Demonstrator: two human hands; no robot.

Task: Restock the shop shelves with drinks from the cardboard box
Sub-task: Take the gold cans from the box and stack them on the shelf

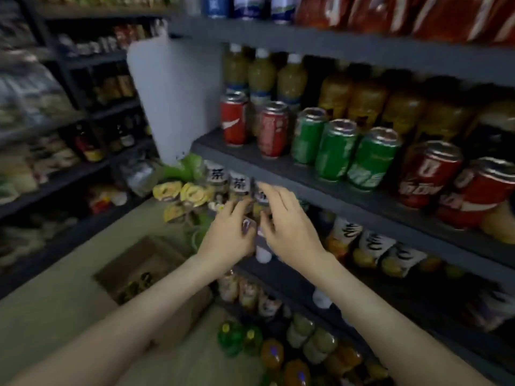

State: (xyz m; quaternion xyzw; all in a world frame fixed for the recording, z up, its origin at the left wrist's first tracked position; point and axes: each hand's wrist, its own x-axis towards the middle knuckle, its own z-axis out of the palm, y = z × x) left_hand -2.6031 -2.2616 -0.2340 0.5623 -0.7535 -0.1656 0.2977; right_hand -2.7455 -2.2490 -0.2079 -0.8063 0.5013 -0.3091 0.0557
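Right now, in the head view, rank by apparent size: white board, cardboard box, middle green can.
Largest: white board and cardboard box, alike, box partly hidden, so unranked.
Smallest: middle green can.

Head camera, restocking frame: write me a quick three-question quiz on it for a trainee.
1. True or false: the cardboard box stands on the floor, left of the drinks.
2. How many green cans stand side by side? A one, B three, C six.
3. Fill in: the left hand and the right hand reach in just ___ the shelf that holds the cans.
Key: 1 true; 2 B; 3 below.
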